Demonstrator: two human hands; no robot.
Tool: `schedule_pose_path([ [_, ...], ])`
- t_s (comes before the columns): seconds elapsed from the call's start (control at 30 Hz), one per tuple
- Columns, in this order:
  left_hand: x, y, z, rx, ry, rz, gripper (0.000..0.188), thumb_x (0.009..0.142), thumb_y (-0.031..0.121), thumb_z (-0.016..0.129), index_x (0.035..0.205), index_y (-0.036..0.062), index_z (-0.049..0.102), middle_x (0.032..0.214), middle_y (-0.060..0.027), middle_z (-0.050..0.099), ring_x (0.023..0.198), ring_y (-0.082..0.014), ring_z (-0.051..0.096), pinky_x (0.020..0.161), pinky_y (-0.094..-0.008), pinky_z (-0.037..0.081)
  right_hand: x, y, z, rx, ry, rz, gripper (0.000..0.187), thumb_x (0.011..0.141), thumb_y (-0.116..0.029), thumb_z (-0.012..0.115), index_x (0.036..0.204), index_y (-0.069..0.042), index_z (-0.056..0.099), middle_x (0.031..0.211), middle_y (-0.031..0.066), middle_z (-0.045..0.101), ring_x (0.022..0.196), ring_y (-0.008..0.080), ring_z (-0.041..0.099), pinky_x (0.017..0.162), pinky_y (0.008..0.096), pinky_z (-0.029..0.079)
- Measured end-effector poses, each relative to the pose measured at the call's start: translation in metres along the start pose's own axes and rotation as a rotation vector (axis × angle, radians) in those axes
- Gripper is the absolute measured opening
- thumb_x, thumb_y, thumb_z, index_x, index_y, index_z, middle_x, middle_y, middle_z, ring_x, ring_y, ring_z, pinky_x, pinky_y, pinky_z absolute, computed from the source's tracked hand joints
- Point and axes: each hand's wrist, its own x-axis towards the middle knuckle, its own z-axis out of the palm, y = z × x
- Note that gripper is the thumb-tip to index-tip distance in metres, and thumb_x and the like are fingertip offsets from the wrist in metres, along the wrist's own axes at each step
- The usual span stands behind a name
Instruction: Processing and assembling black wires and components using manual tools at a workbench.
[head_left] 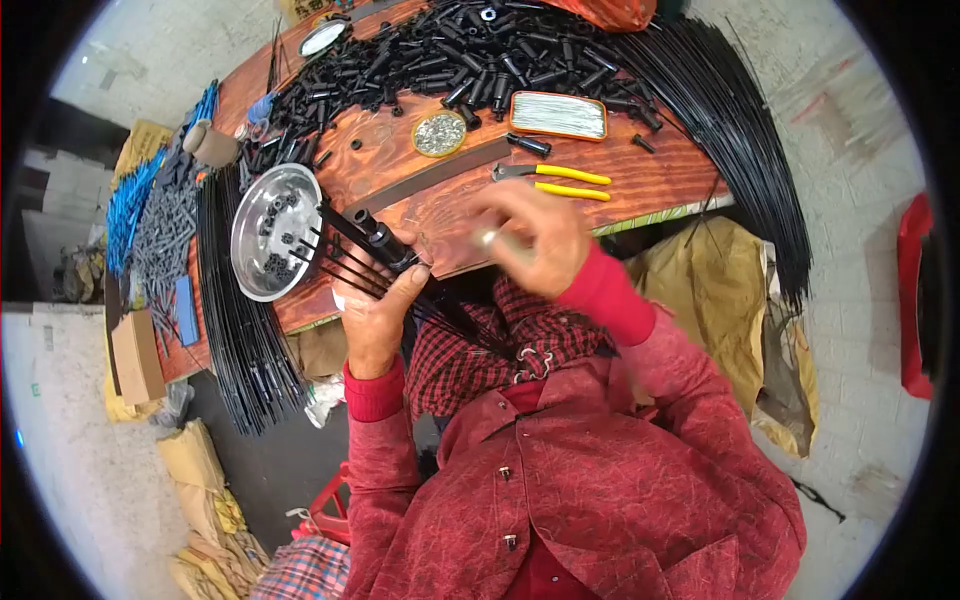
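My left hand [372,325] is closed around several thin black rods [345,268] and a black cylindrical plastic fitting [385,243], tilted over the table's near edge. The rods' lower ends run down over my lap. My right hand [545,240] is raised to the right of the fitting, apart from it. Motion smears its fingers, so whether they hold anything is unclear. Just beyond it lie pliers [572,174] with yellow handles. A clear plastic bowl [240,245] with small black rings in it stands left of the held rods.
Black plastic fittings [480,75] are heaped across the back of the wooden table [660,180]. A round dish [438,155] of small metal pieces and a tray [560,136] of thin pins sit mid-table. Long black rods [735,125] overhang the right edge; more black rods [235,320] lie left.
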Motion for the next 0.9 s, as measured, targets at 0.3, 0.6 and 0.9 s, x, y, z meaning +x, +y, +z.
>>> schedule_pose_path([
  [0.3, -0.004, 0.013, -0.007, -0.043, -0.093, -0.093, 0.035, 0.076, 0.001, 0.074, 0.109, -0.0005, 0.062, 0.09, -0.0023, 0.063, 0.082, -0.0114, 0.059, 0.077, -0.0257, 0.048, -0.01, 0.11, -0.053, -0.743, -0.002, -0.128, 0.031, 0.075, -0.025, 0.074, 0.097, -0.005, 0.062, 0.101, 0.0068, 0.056, 0.094, 0.0288, 0.053, 0.076, 0.0381, 0.047],
  [0.6, 0.0, 0.019, -0.007, 0.007, -0.106, -0.092, 0.033, 0.078, 0.005, 0.073, 0.109, 0.0006, 0.063, 0.089, -0.0011, 0.063, 0.083, -0.0097, 0.059, 0.077, -0.0245, 0.046, -0.01, 0.089, -0.048, 0.087, -0.169, 0.425, 0.026, 0.089, -0.028, 0.058, 0.089, -0.003, 0.06, 0.08, 0.0078, 0.061, 0.064, 0.0187, 0.057, 0.06, 0.0304, 0.047],
  [0.9, -0.001, 0.019, 0.001, -0.029, -0.046, -0.126, 0.036, 0.077, 0.009, 0.074, 0.109, -0.0022, 0.063, 0.088, -0.005, 0.065, 0.083, -0.012, 0.061, 0.078, -0.0255, 0.047, -0.004, 0.001, -0.056, -0.158, -0.55, -0.082, 0.019, 0.085, -0.013, 0.06, 0.102, -0.004, 0.06, 0.085, 0.0096, 0.063, 0.077, 0.0283, 0.064, 0.066, 0.0367, 0.05],
])
